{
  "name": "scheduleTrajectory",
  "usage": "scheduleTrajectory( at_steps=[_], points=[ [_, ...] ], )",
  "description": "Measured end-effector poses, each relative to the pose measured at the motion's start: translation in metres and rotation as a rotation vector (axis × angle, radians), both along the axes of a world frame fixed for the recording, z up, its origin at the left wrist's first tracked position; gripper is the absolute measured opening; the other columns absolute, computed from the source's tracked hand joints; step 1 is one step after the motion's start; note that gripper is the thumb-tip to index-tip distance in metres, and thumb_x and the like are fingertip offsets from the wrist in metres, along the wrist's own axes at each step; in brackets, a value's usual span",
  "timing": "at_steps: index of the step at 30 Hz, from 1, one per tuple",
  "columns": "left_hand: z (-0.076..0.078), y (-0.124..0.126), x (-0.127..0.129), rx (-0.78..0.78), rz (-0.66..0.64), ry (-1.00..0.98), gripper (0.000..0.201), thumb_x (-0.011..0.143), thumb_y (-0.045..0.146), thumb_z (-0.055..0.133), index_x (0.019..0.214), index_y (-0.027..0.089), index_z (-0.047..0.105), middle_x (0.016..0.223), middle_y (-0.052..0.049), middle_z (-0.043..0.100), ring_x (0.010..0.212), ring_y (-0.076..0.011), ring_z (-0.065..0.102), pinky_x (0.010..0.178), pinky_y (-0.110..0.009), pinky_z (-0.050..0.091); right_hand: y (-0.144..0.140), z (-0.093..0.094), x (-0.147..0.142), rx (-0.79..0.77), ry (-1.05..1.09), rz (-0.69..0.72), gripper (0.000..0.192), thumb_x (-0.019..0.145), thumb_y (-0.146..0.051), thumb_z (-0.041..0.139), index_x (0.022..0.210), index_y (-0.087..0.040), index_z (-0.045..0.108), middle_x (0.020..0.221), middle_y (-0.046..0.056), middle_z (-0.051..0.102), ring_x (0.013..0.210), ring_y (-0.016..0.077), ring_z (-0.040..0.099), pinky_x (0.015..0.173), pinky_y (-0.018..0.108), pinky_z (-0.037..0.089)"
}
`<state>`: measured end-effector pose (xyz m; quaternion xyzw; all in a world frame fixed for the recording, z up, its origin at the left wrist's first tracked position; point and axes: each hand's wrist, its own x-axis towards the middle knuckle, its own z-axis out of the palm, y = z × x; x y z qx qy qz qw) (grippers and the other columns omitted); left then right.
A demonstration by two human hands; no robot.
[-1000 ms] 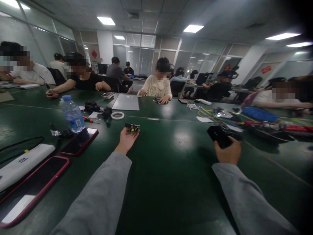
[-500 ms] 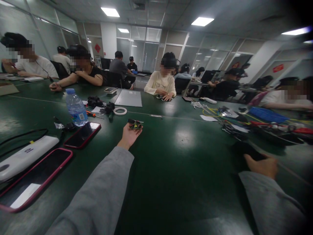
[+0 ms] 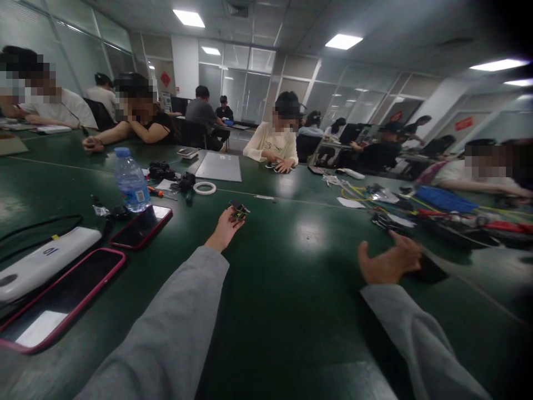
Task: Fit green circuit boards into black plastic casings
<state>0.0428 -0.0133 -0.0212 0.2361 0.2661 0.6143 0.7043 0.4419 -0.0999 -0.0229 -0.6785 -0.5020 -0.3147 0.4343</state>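
Near the middle of the table, my left hand [image 3: 225, 229] is closed on a small circuit-board-like device [image 3: 238, 211] with black, green and yellow parts. It is held up above the green surface, and its exact kind is too small to make out. On the right, my right hand [image 3: 391, 260] is open with thumb and fingers apart, and nothing shows in it. A flat black object [image 3: 433, 269] lies just beyond its right side, partly hidden behind the hand.
Left of my arm are two red-edged phones [image 3: 144, 228], a white device marked 01 [image 3: 48, 261] and a water bottle [image 3: 130, 180]. Ahead lie a screwdriver [image 3: 157, 193], a tape roll [image 3: 205, 188] and a grey board [image 3: 219, 166]. Cables and a blue tray [image 3: 445, 198] crowd the right. Several people sit around.
My right hand has let go of the black object and moved left, its fingers opening. My left hand has shifted slightly right and turned the small device.
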Motion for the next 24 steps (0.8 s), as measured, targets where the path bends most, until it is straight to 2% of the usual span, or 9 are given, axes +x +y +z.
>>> scheduleTrajectory(
  at_steps=[3,6,8,10,13,16,19,24],
  points=[
    [-0.002,-0.003,0.009,0.105,0.056,0.164,0.025,0.074,0.022,0.066,0.099,0.020,0.063,0.094,-0.004,0.066,0.084,-0.0159,0.063,0.084,-0.031,0.045,0.006,0.001,-0.088,-0.036,-0.136,0.262,0.068,0.081,-0.047,0.058,0.138,-0.021,0.031,0.134,0.017,0.041,0.127,0.0334,0.037,0.101,0.056,0.030],
    [-0.001,-0.009,0.016,0.186,0.067,0.312,0.039,0.068,0.015,0.071,0.106,0.022,0.064,0.099,-0.004,0.066,0.090,-0.0160,0.061,0.086,-0.029,0.043,0.015,0.001,-0.166,-0.144,-0.244,0.546,0.072,0.085,-0.041,0.058,0.143,-0.024,0.020,0.142,0.014,0.033,0.131,0.0300,0.034,0.104,0.051,0.033],
    [0.001,-0.013,0.019,0.218,0.079,0.353,0.039,0.066,0.012,0.072,0.104,0.021,0.065,0.100,-0.005,0.066,0.091,-0.0163,0.060,0.087,-0.028,0.043,0.023,0.002,-0.203,-0.202,-0.262,0.683,0.071,0.086,-0.035,0.058,0.145,-0.025,0.018,0.146,0.013,0.027,0.134,0.0292,0.030,0.106,0.049,0.033],
    [0.002,-0.014,0.020,0.228,0.106,0.342,0.037,0.065,0.009,0.072,0.101,0.019,0.066,0.099,-0.005,0.066,0.091,-0.0164,0.059,0.089,-0.029,0.043,0.031,0.003,-0.227,-0.245,-0.266,0.773,0.070,0.086,-0.028,0.057,0.145,-0.027,0.020,0.147,0.011,0.025,0.135,0.0284,0.030,0.106,0.048,0.035],
    [0.002,-0.013,0.020,0.221,0.133,0.317,0.037,0.064,0.005,0.071,0.098,0.019,0.066,0.095,-0.004,0.066,0.089,-0.0161,0.058,0.091,-0.030,0.042,0.040,0.004,-0.242,-0.304,-0.279,0.833,0.066,0.086,-0.020,0.056,0.143,-0.029,0.025,0.144,0.009,0.032,0.131,0.0273,0.036,0.101,0.045,0.040],
    [0.000,-0.013,0.022,0.252,0.127,0.368,0.042,0.059,-0.001,0.069,0.096,0.020,0.067,0.096,-0.003,0.065,0.094,-0.0171,0.058,0.096,-0.030,0.039,0.044,0.004,-0.242,-0.325,-0.216,0.818,0.064,0.084,-0.017,0.057,0.141,-0.027,0.030,0.133,0.009,0.043,0.122,0.0265,0.045,0.095,0.041,0.046],
    [0.000,-0.014,0.024,0.264,0.124,0.395,0.043,0.055,-0.005,0.068,0.089,0.020,0.068,0.099,-0.003,0.065,0.104,-0.0201,0.055,0.102,-0.031,0.036,0.045,0.003,-0.237,-0.352,-0.149,0.797,0.060,0.081,-0.014,0.058,0.136,-0.026,0.038,0.125,0.009,0.047,0.114,0.0251,0.051,0.091,0.037,0.050],
    [0.003,-0.017,0.026,0.127,0.104,0.261,0.045,0.054,-0.006,0.067,0.090,0.021,0.067,0.103,-0.005,0.064,0.113,-0.0241,0.052,0.104,-0.035,0.035,0.046,-0.001,-0.234,-0.420,-0.128,0.825,0.047,0.082,-0.012,0.055,0.125,-0.027,0.047,0.121,0.007,0.050,0.106,0.0233,0.056,0.083,0.035,0.054]
  ],
)
